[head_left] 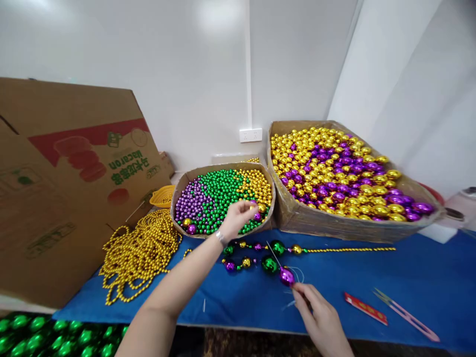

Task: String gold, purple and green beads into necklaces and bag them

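My left hand [238, 216] reaches over the front edge of a small cardboard box [223, 170] of purple, green and gold beads, fingers pinched on a small purple bead [256, 216]. My right hand [320, 320] rests low on the blue cloth [427, 277], fingers pinched on a thin thread or needle that runs up to a large purple bead [286, 275]. That bead ends a partly strung strand [269, 256] of green, gold and purple beads lying on the cloth between my hands.
A large cardboard box [316, 220] of big gold and purple beads stands at right. A heap of gold bead strings [139, 253] lies at left beside a big tilted carton [67, 188]. A red packet [365, 308] and pink snips [407, 315] lie at right. Green balls [44, 337] sit below left.
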### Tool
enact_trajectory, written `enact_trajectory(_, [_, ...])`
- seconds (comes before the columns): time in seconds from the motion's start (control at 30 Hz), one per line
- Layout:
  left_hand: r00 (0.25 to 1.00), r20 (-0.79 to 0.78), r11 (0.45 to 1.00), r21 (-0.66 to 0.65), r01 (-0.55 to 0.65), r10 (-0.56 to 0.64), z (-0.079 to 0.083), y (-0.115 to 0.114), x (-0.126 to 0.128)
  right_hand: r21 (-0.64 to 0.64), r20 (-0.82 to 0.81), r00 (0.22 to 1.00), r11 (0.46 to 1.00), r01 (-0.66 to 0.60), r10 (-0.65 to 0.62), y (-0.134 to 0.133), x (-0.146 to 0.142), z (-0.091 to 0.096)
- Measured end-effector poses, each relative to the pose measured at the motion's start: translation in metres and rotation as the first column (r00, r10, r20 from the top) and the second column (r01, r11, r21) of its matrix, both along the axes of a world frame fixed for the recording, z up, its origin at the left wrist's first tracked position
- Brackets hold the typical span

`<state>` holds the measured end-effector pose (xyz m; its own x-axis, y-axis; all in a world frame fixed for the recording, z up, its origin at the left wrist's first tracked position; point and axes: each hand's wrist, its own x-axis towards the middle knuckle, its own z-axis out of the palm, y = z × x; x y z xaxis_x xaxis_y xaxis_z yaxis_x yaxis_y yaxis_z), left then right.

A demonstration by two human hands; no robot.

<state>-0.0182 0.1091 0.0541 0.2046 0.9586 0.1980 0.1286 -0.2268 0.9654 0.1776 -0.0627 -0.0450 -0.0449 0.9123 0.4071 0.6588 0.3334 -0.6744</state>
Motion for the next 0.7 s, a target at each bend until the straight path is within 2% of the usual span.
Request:
enact_trajectory(0.1, [0.994, -0.058, 0.99, 0.118, -0.081, 0.088, 0.022, 0.047, 0.002, -0.011, 0.005, 1.0, 1.0, 0.026, -0.026, -0.001, 0.004, -0.002])
enact_trajectory(0.13, [0.989, -0.092, 0.982, 0.163, -0.097, 0.113, 0.026, 0.058, 0.0, -0.014, 0.004, 1.0, 1.0, 0.028, -0.028, -0.002, 0.006, -0.003])
enact_trajectory(0.2, [0.948, -0.267, 0.957, 0.273, -0.1, 0.175, 0.026, 0.068, -0.009, -0.015, -0.002, 1.0, 0.999, 0.029, -0.029, -0.003, 0.009, -0.007])
enact_trajectory(0.27, [0.842, -0.494, 0.939, 0.341, -0.041, 0.216, 0.015, 0.066, -0.024, -0.009, -0.012, 1.0, 1.0, 0.025, -0.025, -0.004, 0.013, -0.012])
enact_trajectory(0.33, [0.739, -0.647, 0.949, 0.313, 0.034, 0.187, -0.002, 0.057, -0.04, -0.01, -0.025, 1.0, 1.0, 0.014, -0.014, -0.005, 0.014, -0.016])
enact_trajectory(0.47, [0.616, -0.78, 0.969, 0.224, 0.107, 0.112, -0.034, 0.035, -0.061, -0.06, -0.055, 0.998, 0.998, 0.001, -0.004, -0.006, 0.013, -0.012])
enact_trajectory(0.57, [0.563, -0.824, 0.976, 0.174, 0.133, 0.07, -0.046, 0.027, -0.061, -0.094, -0.091, 0.995, 0.995, 0.032, -0.041, -0.007, 0.015, -0.002])
enact_trajectory(0.7, [0.578, -0.816, 0.98, 0.114, 0.162, -0.001, -0.051, 0.029, -0.05, -0.142, -0.175, 0.979, 0.986, 0.084, -0.109, -0.009, 0.029, 0.013])
